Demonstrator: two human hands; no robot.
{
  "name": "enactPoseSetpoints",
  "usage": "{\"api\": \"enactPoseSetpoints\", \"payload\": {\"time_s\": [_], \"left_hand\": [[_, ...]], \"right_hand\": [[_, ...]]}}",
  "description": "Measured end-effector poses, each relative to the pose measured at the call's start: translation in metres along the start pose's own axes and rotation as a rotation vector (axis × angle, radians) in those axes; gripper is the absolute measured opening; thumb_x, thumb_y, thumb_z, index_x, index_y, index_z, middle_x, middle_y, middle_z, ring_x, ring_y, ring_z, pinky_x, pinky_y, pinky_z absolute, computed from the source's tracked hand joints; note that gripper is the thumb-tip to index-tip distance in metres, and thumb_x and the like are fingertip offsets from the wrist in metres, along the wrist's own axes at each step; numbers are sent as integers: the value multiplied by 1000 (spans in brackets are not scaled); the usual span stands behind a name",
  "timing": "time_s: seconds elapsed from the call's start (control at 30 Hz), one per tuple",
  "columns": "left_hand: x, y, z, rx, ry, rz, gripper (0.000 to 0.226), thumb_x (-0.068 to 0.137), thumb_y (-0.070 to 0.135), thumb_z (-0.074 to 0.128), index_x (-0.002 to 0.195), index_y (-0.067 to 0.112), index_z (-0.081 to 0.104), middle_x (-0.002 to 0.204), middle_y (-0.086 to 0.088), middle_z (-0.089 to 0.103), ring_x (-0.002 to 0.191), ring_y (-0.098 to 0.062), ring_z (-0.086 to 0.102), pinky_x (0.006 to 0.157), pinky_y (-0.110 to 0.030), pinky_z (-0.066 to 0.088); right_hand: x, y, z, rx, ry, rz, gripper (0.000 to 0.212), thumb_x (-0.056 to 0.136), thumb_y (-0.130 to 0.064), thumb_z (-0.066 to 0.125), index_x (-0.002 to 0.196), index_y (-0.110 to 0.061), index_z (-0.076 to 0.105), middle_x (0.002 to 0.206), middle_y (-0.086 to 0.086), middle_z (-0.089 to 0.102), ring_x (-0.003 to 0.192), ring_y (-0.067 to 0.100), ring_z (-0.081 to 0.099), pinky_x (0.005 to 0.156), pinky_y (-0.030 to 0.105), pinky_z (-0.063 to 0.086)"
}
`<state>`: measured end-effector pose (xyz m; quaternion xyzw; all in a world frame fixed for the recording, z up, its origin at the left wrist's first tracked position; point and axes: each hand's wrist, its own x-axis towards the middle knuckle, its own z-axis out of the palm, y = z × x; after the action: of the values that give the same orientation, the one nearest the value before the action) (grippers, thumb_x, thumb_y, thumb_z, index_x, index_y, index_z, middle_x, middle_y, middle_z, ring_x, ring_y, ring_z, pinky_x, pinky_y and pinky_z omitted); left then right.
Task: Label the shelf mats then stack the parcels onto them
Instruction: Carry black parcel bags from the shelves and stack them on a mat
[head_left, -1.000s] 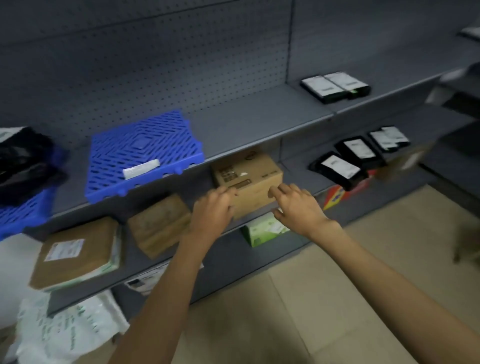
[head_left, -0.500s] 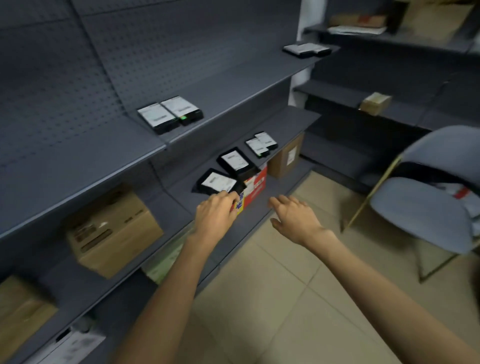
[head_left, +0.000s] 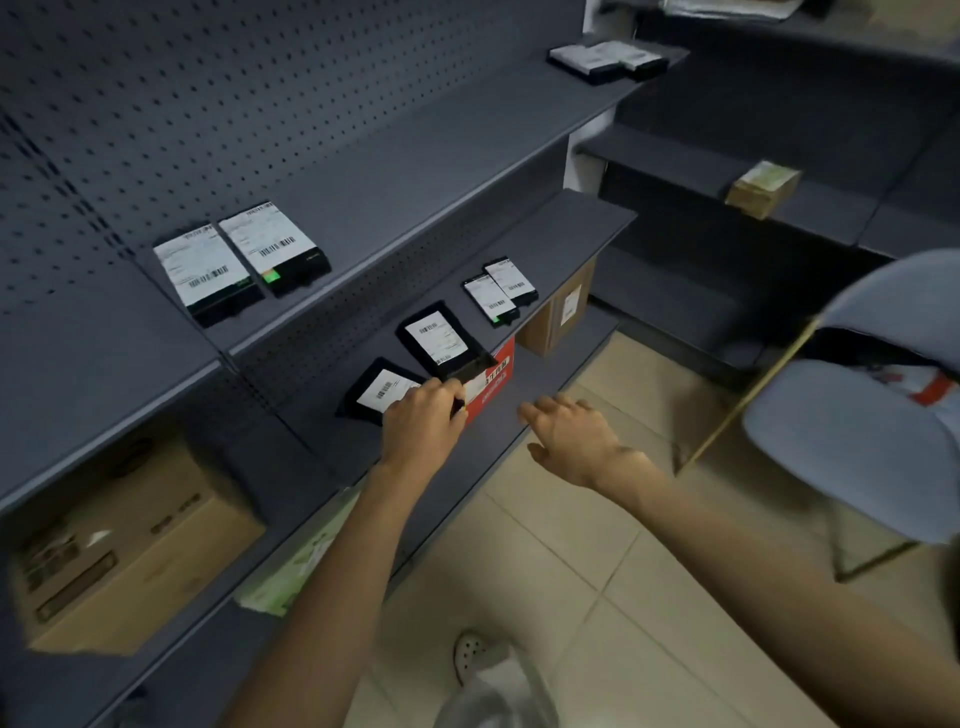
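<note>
Clerk: Parcels, entered left to right. Item one: cardboard box (head_left: 130, 545), bottom bay, far left, well apart from both hands. Item two: upper pair of parcels (head_left: 239, 262), side by side on the shelf above, labels up.

Checker: And the one the person is after?

Clerk: Item three: near black parcel (head_left: 376, 392), flat on the middle shelf (head_left: 561, 228), label up, close to the front lip. The left hand (head_left: 423, 423) lies over its right end, fingers curled at the edge. Whether they have closed on it cannot be told; a dark bit shows at the fingertips.

Checker: Long axis?

Clerk: Partly hidden under the hand. Judged to run across the shelf, from back panel to front lip, as it does on item four: second black parcel (head_left: 439, 338). That one lies just beyond and to the right, its front corner at the lip above a red carton (head_left: 493, 376).

Checker: The other hand?

Clerk: Item five: right hand (head_left: 569, 434), fingers straight and spread, holding nothing. It hangs out past the shelf edge over the floor, pointing toward the red carton. The left hand is much the nearer to item three; the right would have to go left and inward.

Checker: Further right?

Clerk: Small pair of parcels (head_left: 500, 291), same shelf, long axes likewise across it. Chair (head_left: 857, 415), far right. No mat in view, so any lift would likely end elsewhere.
</note>
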<state>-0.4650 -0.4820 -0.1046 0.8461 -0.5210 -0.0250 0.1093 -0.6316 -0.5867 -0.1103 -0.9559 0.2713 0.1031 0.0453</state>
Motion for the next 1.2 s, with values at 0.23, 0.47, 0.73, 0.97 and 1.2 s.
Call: {"api": "enactPoseSetpoints", "payload": {"time_s": [0.23, 0.47, 0.73, 0.97, 1.2], "left_hand": [[70, -15, 36, -43, 13, -65, 20, 96, 33, 58, 113, 23, 61, 106, 1, 65, 96, -20, 65, 73, -36, 54], [122, -33, 87, 1, 78, -225, 24, 92, 40, 60, 109, 24, 66, 102, 2, 68, 91, -21, 65, 68, -34, 48], [161, -32, 168, -105, 115, -615, 31, 86, 36, 67, 107, 14, 71, 104, -9, 70, 108, -30, 60, 80, -38, 53], [184, -52, 238, -162, 36, -986, 65, 94, 53, 51, 147, 16, 42, 150, -13, 41, 143, -37, 26, 118, -49, 23], [193, -70, 286, -300, -60, -1268, 87, 94, 66, 34, 158, 18, -1, 165, -11, -3, 151, -38, -5, 120, -56, 8]], "right_hand": [[89, 48, 0, -8, -58, -10, 50, 96, -32, 51, 142, -16, 37, 136, 9, 51, 125, 30, 47, 101, 43, 43], [190, 69, 31, -6, -219, -183, 50, 98, -32, 48, 142, -12, 39, 144, 10, 45, 132, 29, 42, 105, 41, 37], [310, 109, 61, 30, -379, -305, 59, 100, -33, 46, 150, -5, 30, 149, 16, 39, 137, 34, 37, 107, 43, 38], [387, 101, 119, 251, -499, -163, 84, 100, -43, 45, 155, 2, -1, 163, 18, 10, 147, 37, 19, 117, 48, 24], [414, 55, 170, 516, -410, 15, 107, 91, -53, 59, 155, -2, -10, 162, 19, -12, 150, 36, -3, 120, 49, 10]]}}
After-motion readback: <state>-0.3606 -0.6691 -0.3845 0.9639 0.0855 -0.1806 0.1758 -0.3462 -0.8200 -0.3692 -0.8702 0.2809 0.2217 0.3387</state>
